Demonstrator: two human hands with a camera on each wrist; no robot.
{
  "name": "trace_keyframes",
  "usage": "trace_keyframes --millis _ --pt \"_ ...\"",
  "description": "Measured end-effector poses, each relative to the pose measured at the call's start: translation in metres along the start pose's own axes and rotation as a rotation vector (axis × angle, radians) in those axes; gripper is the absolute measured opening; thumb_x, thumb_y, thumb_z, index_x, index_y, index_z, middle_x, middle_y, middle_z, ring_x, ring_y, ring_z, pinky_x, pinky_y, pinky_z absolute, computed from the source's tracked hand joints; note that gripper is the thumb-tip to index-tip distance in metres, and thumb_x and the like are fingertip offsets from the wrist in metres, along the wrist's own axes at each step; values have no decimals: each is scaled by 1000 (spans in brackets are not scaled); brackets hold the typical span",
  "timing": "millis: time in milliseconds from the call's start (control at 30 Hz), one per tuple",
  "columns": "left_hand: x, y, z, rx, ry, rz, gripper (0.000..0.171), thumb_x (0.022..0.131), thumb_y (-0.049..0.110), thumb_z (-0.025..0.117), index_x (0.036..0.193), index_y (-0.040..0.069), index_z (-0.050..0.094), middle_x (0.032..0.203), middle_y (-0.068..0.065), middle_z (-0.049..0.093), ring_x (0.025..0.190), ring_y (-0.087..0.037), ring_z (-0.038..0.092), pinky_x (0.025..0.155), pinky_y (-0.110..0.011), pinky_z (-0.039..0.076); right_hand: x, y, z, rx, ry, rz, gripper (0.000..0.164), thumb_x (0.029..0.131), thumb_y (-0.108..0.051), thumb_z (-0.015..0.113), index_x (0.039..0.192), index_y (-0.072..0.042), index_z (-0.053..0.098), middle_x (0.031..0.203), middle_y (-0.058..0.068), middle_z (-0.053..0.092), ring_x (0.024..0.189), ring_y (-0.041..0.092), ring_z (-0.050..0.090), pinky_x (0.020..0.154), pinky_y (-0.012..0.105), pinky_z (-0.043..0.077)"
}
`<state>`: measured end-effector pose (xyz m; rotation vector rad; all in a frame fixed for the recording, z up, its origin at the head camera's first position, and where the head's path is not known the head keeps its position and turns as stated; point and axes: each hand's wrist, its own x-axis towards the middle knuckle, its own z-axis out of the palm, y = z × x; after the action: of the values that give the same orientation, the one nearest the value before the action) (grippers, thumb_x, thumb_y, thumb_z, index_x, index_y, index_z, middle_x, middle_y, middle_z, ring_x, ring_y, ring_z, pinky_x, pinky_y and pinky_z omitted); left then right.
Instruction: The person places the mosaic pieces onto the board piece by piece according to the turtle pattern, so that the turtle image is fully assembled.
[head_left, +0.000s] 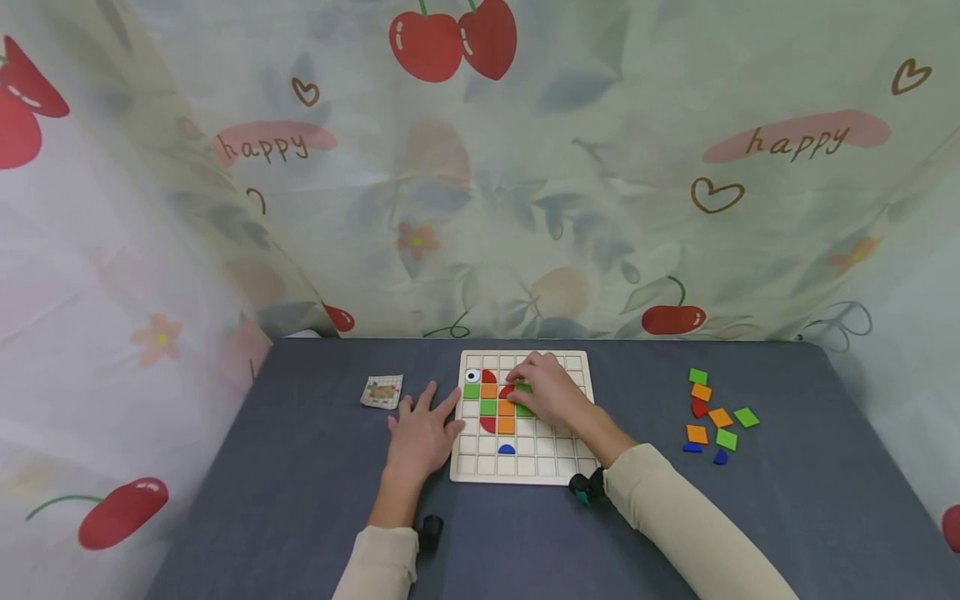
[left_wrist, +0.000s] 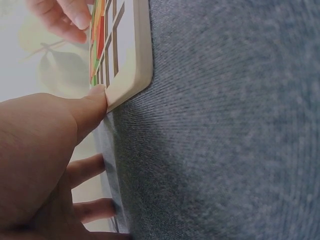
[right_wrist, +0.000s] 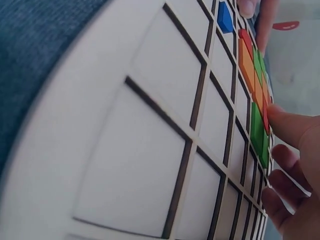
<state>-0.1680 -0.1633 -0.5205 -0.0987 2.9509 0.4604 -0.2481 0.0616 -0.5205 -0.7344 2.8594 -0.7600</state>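
Note:
A wooden grid board (head_left: 540, 467) lies on the table with several coloured tiles in its cells. My left hand (head_left: 422, 437) rests at the board's left side with fingers spread; in the left wrist view its thumb (left_wrist: 92, 107) touches the board's edge. Over the board's middle, my right hand (head_left: 553, 392) has its thumb (right_wrist: 287, 125) on or right beside a red tile (head_left: 506, 391), its other fingers loosely bent. Green tiles (right_wrist: 258, 132) sit near that thumb, partly hidden by the hand in the head view. A blue half-round tile (head_left: 507, 449) lies lower on the grid.
Loose green, orange, red and blue tiles (head_left: 720, 417) are scattered on the table at the right. A small picture card (head_left: 382, 392) lies left of the board. A patterned curtain (head_left: 555, 208) hangs behind the dark tabletop (head_left: 300, 467).

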Motion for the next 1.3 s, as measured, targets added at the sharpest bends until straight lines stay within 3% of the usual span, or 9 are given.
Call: trace_keyframes --millis 200,400,700,900,1100,1300 --pt "-1 2 0 5 7 13 57 102 44 59 156 34 44 167 -11 33 150 -53 28 113 -77 30 -2 1 -2 -24 -22 0 21 94 -33 74 112 -21 79 115 3 64 110 25 52 97 42 48" --pt "-1 2 1 -1 -6 9 57 102 44 58 156 34 43 168 -11 31 151 -53 27 113 -77 29 -13 -4 -6 -67 -37 -16 28 97 -34 71 121 -20 74 122 3 59 113 24 50 98 41 50" --pt "1 1 0 12 -4 10 58 102 46 57 157 35 41 168 -11 30 152 -52 26 113 -77 29 -42 -7 -5 -284 -8 -68 53 97 -49 67 141 -20 60 143 11 53 129 32 49 110 50 45" --pt "-1 -1 -2 25 -16 1 58 103 46 57 157 35 41 168 -11 30 151 -53 27 113 -77 30 -55 8 -7 -365 55 -67 65 96 -55 64 148 -17 53 158 16 43 148 46 35 120 63 32" --pt "1 -2 0 25 -18 -3 58 103 47 57 157 35 41 169 -11 30 152 -53 26 114 -77 29 -63 28 -17 -339 28 44 75 98 -62 54 158 -19 40 169 17 23 156 50 15 122 73 14" --pt "2 -1 2 26 -8 7 58 103 47 57 157 35 41 168 -11 30 152 -53 26 113 -77 29 -75 50 -28 -339 18 83 80 96 -65 54 159 -19 37 170 20 20 155 53 14 118 79 14"
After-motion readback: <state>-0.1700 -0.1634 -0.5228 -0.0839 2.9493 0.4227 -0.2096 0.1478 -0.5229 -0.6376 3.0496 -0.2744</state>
